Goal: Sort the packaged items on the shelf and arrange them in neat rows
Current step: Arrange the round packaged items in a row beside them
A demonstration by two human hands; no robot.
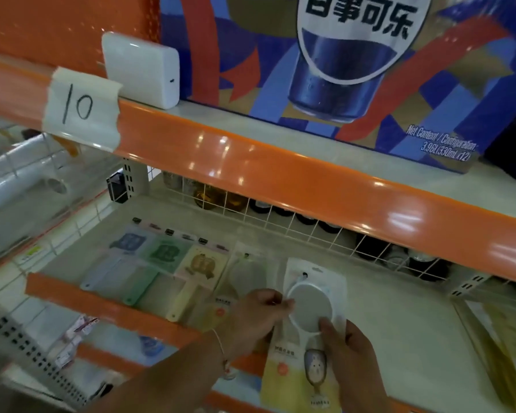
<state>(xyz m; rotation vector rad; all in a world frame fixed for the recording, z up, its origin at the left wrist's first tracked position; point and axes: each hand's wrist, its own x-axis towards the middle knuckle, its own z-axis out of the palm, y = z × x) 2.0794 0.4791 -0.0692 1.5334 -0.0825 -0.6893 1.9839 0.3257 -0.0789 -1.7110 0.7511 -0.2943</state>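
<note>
**Two hands on a packaged mirror at the shelf front**

Both hands hold one mirror pack (310, 317), a glossy plastic sleeve over a round white-rimmed disc with a printed yellow card below. The left hand (258, 314) pinches the disc's rim at 9 o'clock, fingers curled close. The right hand (350, 350) grips from 5 o'clock, thumb laid flat on the disc's face, the rest of the fingers hidden behind the pack. The pack stands tilted over the front edge of the pale shelf (399, 308). At its 9 o'clock lies a second mirror pack (248, 275), flat. Further at 9 to 10 o'clock lie three flat carded packs in a row: blue (125, 248), green (163, 257) and yellow (201, 269), each with a long handle shape. A white wire fence (280, 217) backs the shelf. Above, at 12 o'clock, an orange glossy rail (280, 168) carries a paper tag (81, 108) marked "10", a white box (143, 70) and a blue cola carton (340, 70).
</note>
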